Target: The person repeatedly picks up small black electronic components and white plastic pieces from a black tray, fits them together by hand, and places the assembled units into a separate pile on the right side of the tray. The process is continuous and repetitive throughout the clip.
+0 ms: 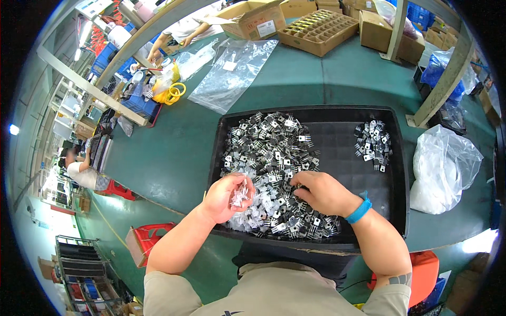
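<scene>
head view showed the left hand [223,200] with fingers cupped around white pieces [241,196], probably light, slick and easily spilled. black parts [269,138] lay heaped in the tray [345,184], seemingly stiff-bodied with bendable legs, best pinched by the body. the right hand [322,194] curled its fingers over them; whether they gripped one, i couldn't tell.

Small translucent-white pieces [258,209]: some cupped in your left hand [224,197], others heaped loose. Black three-legged components [266,145], silvery tabs: jumbled pile before you, smaller cluster [373,145] rightward.
</scene>
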`<state>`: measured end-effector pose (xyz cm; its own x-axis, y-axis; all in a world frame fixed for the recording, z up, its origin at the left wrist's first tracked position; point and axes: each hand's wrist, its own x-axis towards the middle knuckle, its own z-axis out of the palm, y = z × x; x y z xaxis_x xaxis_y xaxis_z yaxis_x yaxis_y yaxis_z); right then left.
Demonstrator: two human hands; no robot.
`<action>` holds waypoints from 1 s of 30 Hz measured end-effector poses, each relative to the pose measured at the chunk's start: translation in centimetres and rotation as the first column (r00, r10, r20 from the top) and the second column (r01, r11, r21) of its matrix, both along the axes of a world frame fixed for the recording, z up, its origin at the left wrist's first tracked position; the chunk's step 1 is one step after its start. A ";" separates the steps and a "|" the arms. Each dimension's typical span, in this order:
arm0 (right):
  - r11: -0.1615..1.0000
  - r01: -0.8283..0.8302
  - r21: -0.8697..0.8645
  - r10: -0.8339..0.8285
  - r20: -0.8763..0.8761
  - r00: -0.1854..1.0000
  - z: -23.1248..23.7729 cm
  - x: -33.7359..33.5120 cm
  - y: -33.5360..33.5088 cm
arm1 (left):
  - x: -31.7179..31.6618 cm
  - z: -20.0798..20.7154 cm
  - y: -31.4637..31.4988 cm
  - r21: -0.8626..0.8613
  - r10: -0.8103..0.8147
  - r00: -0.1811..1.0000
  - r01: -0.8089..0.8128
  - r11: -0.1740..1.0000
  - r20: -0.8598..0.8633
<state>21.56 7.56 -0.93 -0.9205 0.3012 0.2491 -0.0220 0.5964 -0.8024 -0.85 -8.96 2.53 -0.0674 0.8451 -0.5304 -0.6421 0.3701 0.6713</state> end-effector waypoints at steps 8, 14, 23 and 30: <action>0.875 0.039 -0.482 -0.044 0.000 0.999 2.2 -0.1 -0.7 | 1.9 0.0 2.1 0.122 -0.223 0.975 0.218 0.968 0.021; 0.710 -0.044 -0.702 0.002 -0.060 0.998 1.1 -0.5 -1.7 | 3.5 -0.2 4.1 0.101 -0.410 0.909 0.402 0.910 0.077; 0.643 0.157 -0.749 -0.231 0.006 0.973 1.8 -0.4 -1.1 | 4.1 -0.7 6.0 0.115 -0.385 0.897 0.368 0.923 0.219; 0.610 0.156 -0.777 -0.248 0.000 0.969 2.6 -0.3 -1.1 | 5.0 -1.2 7.0 0.073 -0.280 0.932 0.270 0.960 0.229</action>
